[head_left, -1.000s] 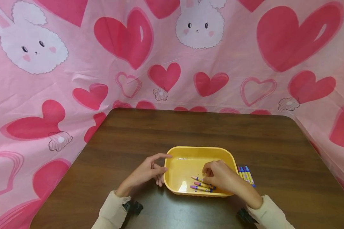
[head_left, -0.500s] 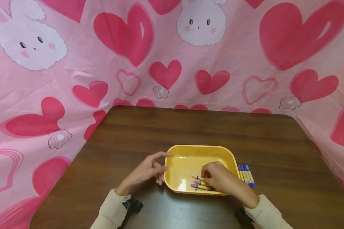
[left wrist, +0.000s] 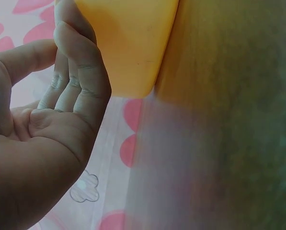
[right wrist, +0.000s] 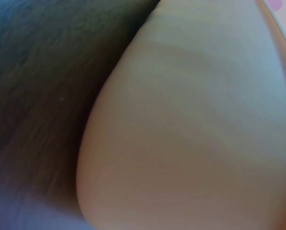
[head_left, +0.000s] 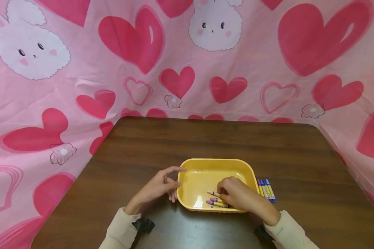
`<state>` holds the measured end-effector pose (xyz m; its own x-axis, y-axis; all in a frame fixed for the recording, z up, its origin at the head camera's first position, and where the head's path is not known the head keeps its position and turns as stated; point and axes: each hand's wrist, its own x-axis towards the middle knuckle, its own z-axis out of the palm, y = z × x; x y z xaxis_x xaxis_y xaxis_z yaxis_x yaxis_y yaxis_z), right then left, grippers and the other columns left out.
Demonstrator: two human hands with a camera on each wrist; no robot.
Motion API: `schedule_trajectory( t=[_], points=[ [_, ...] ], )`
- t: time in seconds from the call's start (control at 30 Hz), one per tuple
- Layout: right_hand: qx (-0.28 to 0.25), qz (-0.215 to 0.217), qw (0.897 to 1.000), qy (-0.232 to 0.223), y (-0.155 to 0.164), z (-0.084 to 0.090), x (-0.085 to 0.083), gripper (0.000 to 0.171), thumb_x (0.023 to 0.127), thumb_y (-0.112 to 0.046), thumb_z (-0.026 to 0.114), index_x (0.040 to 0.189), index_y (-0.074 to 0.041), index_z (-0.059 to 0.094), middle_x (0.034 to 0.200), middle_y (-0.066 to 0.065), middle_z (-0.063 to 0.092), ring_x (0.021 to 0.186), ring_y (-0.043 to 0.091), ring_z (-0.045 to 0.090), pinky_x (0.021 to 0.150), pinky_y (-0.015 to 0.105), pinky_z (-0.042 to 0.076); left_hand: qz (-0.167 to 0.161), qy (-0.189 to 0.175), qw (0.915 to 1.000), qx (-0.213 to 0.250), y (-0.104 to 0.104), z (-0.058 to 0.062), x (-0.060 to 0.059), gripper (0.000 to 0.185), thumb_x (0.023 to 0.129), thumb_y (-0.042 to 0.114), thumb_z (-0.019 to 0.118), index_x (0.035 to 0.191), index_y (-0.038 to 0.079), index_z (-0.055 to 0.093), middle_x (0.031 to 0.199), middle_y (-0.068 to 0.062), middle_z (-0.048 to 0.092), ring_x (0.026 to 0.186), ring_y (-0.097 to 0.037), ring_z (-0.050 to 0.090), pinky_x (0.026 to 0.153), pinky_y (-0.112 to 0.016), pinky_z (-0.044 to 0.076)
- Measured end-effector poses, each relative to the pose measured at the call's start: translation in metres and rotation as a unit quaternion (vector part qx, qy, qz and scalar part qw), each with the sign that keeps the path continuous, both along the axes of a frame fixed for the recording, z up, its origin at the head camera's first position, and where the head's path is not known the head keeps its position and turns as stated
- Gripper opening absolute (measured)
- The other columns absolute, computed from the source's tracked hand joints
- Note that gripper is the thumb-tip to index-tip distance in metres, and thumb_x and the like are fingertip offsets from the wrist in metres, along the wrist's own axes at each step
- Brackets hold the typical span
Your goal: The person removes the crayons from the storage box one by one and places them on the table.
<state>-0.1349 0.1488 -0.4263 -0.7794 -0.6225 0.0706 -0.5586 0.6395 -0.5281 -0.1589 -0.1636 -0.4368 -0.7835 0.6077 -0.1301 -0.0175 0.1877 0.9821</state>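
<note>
The right ends of the crayons [head_left: 217,204] in the tray [head_left: 202,180] are hidden by the right hand [head_left: 238,193], its grip obscured. In the left wrist view, the table [left wrist: 219,72] is blurred.

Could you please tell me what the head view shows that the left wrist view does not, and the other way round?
Only the head view shows the right hand at the crayons inside the yellow tray, a row of crayons on the table beside it, and rabbit faces on the cloth. Only the left wrist view shows the palm of the left hand. Both share the left hand, the tray, part of the table and hearts on the cloth.
</note>
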Motion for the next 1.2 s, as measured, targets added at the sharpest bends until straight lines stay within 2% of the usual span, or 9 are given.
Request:
schedule_trajectory(
  t=[0.23,0.47,0.7,0.9,1.2],
  points=[
    [0.005,-0.015,0.999,0.038,-0.001,0.003,0.002,0.009,0.083,-0.002,0.072,0.080,-0.009,0.069,0.070,-0.010,0.055,0.064,0.003,0.047,0.060,0.022,0.045,0.001,0.003,1.0000,-0.003,0.001,0.001,0.001,0.053,0.098,0.014,0.063,0.147,0.010,0.044,0.074,-0.018,0.070,0.056,-0.024,0.067,0.055,-0.031,0.057],
    [0.009,-0.028,0.997,0.072,0.003,0.015,0.002,0.005,0.082,-0.002,0.072,0.083,-0.007,0.071,0.073,-0.008,0.059,0.066,0.004,0.049,0.063,0.025,0.048,-0.001,-0.004,1.0000,0.001,0.001,0.002,0.001,0.052,0.099,0.011,0.062,0.148,0.011,0.044,0.074,-0.019,0.070,0.056,-0.023,0.067,0.055,-0.031,0.057],
    [0.005,-0.060,0.995,0.078,0.009,0.028,0.003,0.008,0.082,0.001,0.074,0.085,-0.006,0.072,0.077,-0.004,0.063,0.068,0.007,0.051,0.066,0.026,0.053,-0.005,-0.002,1.0000,0.006,0.000,0.000,0.000,0.051,0.099,0.011,0.062,0.147,0.011,0.044,0.074,-0.019,0.070,0.056,-0.024,0.068,0.054,-0.032,0.057],
    [-0.003,-0.081,0.991,0.109,0.017,0.038,0.005,0.012,0.080,0.003,0.078,0.085,-0.006,0.072,0.079,-0.003,0.065,0.070,0.008,0.054,0.066,0.028,0.055,-0.007,0.002,0.9999,0.007,-0.001,-0.001,-0.001,0.051,0.099,0.014,0.063,0.147,0.013,0.045,0.075,-0.019,0.070,0.057,-0.025,0.068,0.055,-0.033,0.057],
    [-0.009,-0.105,0.985,0.137,0.025,0.041,0.012,0.013,0.079,0.000,0.080,0.083,-0.009,0.072,0.077,-0.006,0.062,0.069,0.007,0.054,0.065,0.027,0.053,-0.012,-0.008,0.9997,0.018,-0.002,-0.001,-0.001,0.053,0.099,0.014,0.063,0.148,0.009,0.043,0.074,-0.019,0.070,0.056,-0.022,0.067,0.056,-0.030,0.057]
  ],
)
